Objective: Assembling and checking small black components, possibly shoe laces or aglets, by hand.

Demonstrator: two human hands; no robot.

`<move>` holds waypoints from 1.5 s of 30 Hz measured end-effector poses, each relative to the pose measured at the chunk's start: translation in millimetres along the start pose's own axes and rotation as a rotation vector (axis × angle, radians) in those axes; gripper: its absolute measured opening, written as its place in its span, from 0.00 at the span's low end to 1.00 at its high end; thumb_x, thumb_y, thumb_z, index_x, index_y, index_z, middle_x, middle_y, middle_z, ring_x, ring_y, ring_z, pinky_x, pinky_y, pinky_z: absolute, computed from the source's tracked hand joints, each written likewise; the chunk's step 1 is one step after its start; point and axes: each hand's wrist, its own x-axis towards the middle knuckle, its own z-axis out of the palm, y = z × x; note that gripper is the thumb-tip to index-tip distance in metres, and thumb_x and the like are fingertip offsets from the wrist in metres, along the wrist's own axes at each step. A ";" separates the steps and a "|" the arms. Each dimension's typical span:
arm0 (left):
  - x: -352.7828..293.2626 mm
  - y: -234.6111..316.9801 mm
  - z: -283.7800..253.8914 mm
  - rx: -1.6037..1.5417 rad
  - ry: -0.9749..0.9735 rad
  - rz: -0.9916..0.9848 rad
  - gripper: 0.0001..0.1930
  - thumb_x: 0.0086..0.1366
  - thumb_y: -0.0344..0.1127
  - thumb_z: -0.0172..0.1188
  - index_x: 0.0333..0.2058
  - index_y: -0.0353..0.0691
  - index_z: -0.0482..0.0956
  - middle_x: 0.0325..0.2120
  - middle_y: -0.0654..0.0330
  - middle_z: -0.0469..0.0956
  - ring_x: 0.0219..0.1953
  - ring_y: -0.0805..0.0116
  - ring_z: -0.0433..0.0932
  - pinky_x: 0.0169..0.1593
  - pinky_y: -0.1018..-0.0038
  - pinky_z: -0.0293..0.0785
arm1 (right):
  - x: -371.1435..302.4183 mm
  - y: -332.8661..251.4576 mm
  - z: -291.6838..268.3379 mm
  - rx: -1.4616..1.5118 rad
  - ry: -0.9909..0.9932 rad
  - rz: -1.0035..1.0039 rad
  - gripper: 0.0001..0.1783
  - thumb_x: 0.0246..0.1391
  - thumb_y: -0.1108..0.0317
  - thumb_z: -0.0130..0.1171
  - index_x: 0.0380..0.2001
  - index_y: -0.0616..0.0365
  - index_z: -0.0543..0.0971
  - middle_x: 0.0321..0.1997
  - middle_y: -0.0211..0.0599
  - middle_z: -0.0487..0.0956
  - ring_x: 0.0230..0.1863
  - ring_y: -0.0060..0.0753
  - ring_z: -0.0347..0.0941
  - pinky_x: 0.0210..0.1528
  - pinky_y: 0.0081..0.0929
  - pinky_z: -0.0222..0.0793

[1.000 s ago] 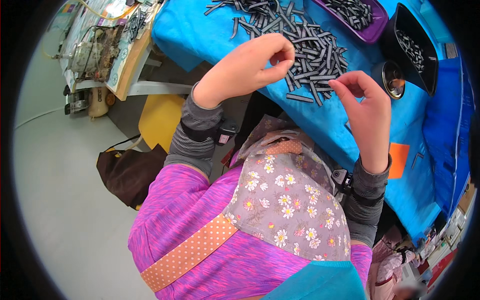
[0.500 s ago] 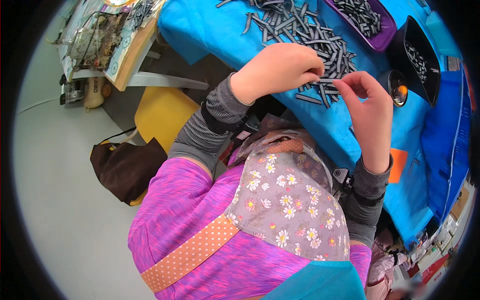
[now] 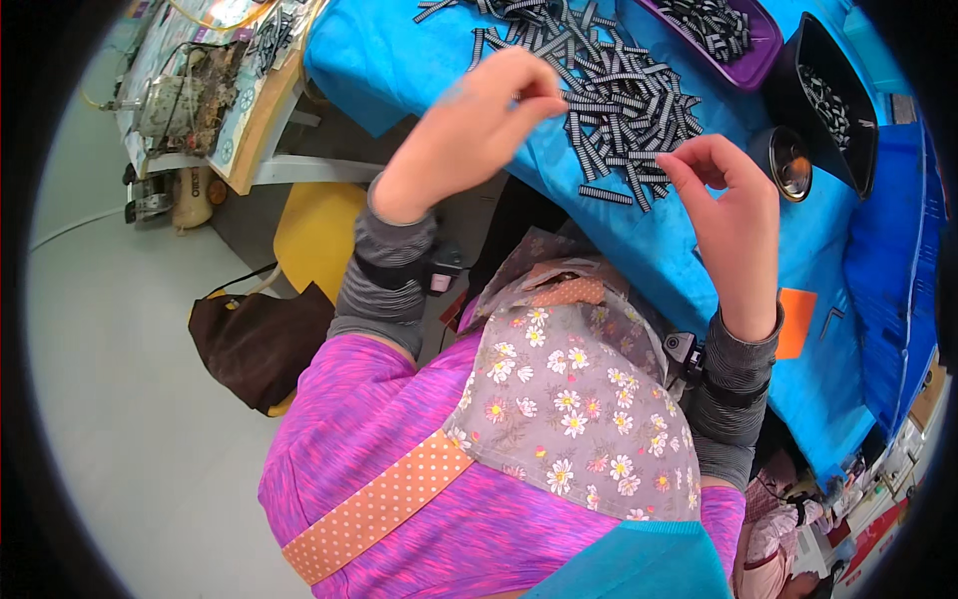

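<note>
Blue-covered table [image 3: 384, 60] filling upper view | striped strips [image 3: 654, 100] lying heaped by its near edge, presumably for short reach | right hand [image 3: 733, 195] pinching single strip [image 3: 641, 156] by its end, likely leaving its length exposed | left hand [image 3: 469, 130] hovering over near edge, grip blurred, can't tell

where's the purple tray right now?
Head view, upper right: the purple tray is on the blue cloth, between the pile of black-and-white strips and the black bin.
</note>
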 end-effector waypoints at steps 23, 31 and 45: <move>-64.5 -13.0 -59.1 0.053 0.268 -0.546 0.18 0.62 0.26 0.61 0.52 0.41 0.77 0.45 0.59 0.79 0.41 0.72 0.77 0.43 0.75 0.74 | 17.4 -12.4 74.2 -0.093 -0.392 -0.597 0.31 0.47 0.79 0.58 0.58 0.62 0.70 0.60 0.46 0.71 0.60 0.51 0.67 0.60 0.44 0.66; -5.3 -41.3 -11.7 0.520 0.252 0.035 0.15 0.61 0.31 0.62 0.47 0.37 0.77 0.42 0.53 0.78 0.41 0.60 0.79 0.42 0.70 0.75 | 20.7 -1.2 59.5 -0.663 -0.197 -0.527 0.19 0.51 0.56 0.64 0.41 0.57 0.77 0.49 0.34 0.76 0.56 0.40 0.69 0.59 0.50 0.64; 17.5 -32.7 5.6 0.461 0.315 -0.131 0.15 0.57 0.39 0.67 0.40 0.36 0.81 0.33 0.55 0.78 0.36 0.58 0.78 0.41 0.67 0.74 | 6.9 -0.6 19.2 -0.587 -0.194 -0.364 0.22 0.51 0.61 0.65 0.48 0.59 0.76 0.56 0.41 0.74 0.62 0.45 0.66 0.64 0.51 0.60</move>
